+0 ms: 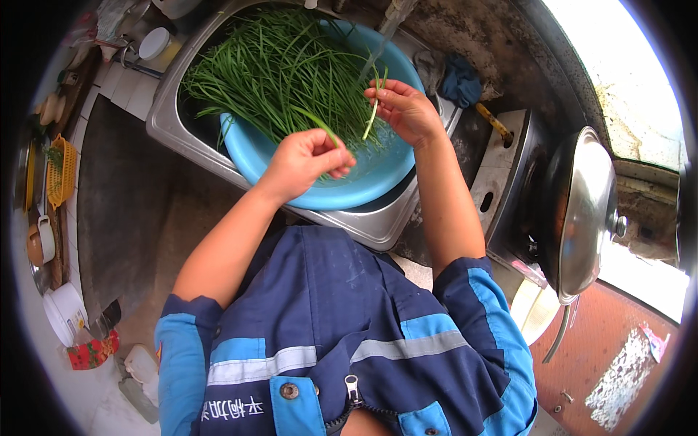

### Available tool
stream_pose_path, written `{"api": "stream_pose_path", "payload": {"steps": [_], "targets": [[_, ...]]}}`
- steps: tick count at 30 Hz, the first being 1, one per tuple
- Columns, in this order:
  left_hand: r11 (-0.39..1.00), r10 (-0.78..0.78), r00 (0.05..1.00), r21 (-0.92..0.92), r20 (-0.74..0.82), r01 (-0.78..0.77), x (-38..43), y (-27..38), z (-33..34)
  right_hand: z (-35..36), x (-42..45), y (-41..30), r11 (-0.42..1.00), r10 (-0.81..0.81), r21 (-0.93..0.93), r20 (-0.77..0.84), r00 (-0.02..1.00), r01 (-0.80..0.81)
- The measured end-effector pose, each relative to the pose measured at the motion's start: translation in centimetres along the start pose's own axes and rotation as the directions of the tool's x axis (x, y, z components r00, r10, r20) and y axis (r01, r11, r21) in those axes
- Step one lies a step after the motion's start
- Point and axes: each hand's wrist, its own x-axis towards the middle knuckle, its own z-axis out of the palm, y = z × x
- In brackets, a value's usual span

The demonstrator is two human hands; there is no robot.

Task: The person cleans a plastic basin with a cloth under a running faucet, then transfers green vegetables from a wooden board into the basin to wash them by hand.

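Note:
A large heap of long green leafy stalks, likely Chinese chives (278, 71), fills much of a blue plastic basin (332, 200) and spills over its left rim. The basin stands in a stainless steel sink (376, 231), and water shows in its near right part. My right hand (406, 106), over the basin's right side, pinches a few short stalk pieces (372, 117) between thumb and fingers. Lower and to the left, my left hand (311, 163) is over the basin's near side, its fingers closed around a green stalk (320, 123).
From a tap at the top, a stream of water (381, 41) falls into the basin. A lidded metal wok (583, 218) sits on a stove at the right. Dark cloths (461, 80) lie behind the sink. Along the left wall are a yellow plastic basket (61, 171) and a white tub (65, 313).

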Motion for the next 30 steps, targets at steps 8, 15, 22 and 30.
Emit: {"api": "stream_pose_path", "payload": {"steps": [8,15,22,30], "targets": [[0.992,-0.058,0.95,0.089,-0.308,0.089,-3.9,2.3,-2.1,2.0,-0.1,-0.1,0.999,-0.028,0.027,0.092,0.995,0.025],[0.945,0.084,0.958,0.326,-0.273,0.01,2.0,-0.7,0.3,4.5,-1.5,1.1,0.995,-0.098,0.023,-0.006,0.995,0.098],[0.993,-0.113,0.947,-0.049,-0.301,0.103,2.2,-1.2,0.3,4.1,-1.5,1.5,0.997,-0.072,0.004,-0.002,0.997,0.072],[0.929,-0.322,0.926,-0.253,-0.195,0.27,0.7,-0.9,-0.7,3.7,-1.1,2.0,0.995,-0.059,0.085,0.001,0.998,0.059]]}}
